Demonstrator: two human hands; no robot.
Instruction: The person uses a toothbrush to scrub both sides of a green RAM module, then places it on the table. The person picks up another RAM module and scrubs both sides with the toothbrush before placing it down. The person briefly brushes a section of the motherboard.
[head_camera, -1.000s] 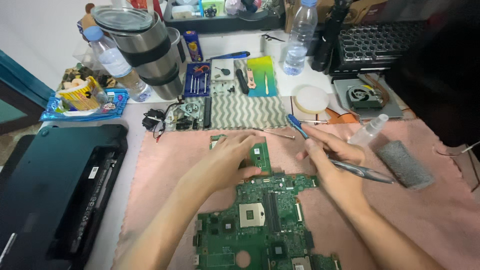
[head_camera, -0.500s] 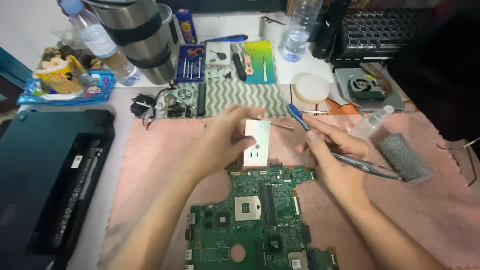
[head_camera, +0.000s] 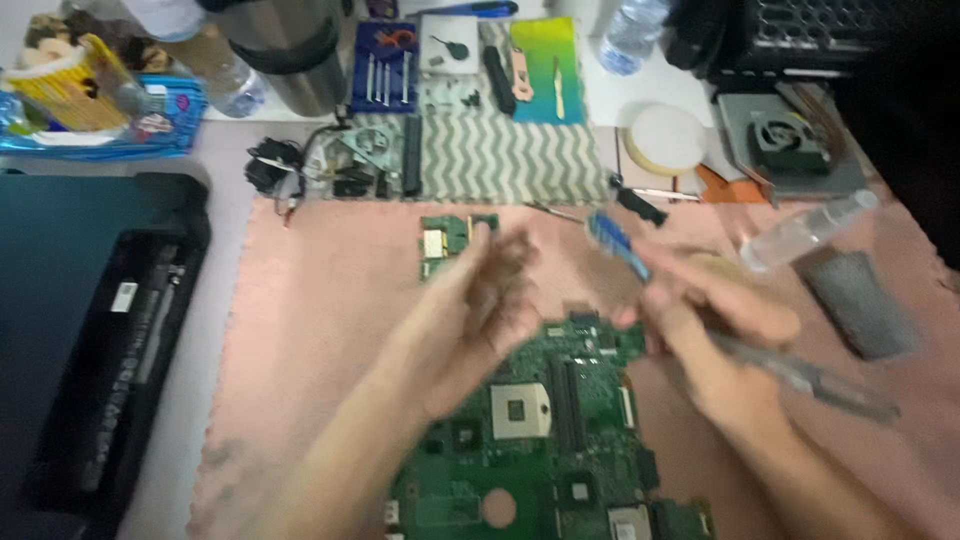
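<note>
- I'm looking down at a cluttered workbench with a pink mat (head_camera: 330, 300) spread over most of the frame's middle and lower part.
- My left hand (head_camera: 490, 300) sits at centre frame, blurred; the fingers look loosely curled, and I cannot tell whether they grip anything. It hovers over the top edge of the green motherboard (head_camera: 550, 430), which lies on the mat at lower centre.
- Just above that hand, a small green circuit board (head_camera: 450, 240) lies flat on the mat, apart from the motherboard.
- My right hand (head_camera: 720, 330), right of centre, is closed around a blue-handled screwdriver (head_camera: 615, 245) that points toward the upper left, and a pair of grey tweezers (head_camera: 810, 375) sticks out of it toward the lower right.
- Further right lie a grey sponge block (head_camera: 860, 300) and a clear small bottle (head_camera: 805, 230).
- Along the top: a chevron-patterned cloth (head_camera: 500, 160) and a roll of tape (head_camera: 665, 140).
- A black laptop base (head_camera: 90, 340) fills the left edge.
</note>
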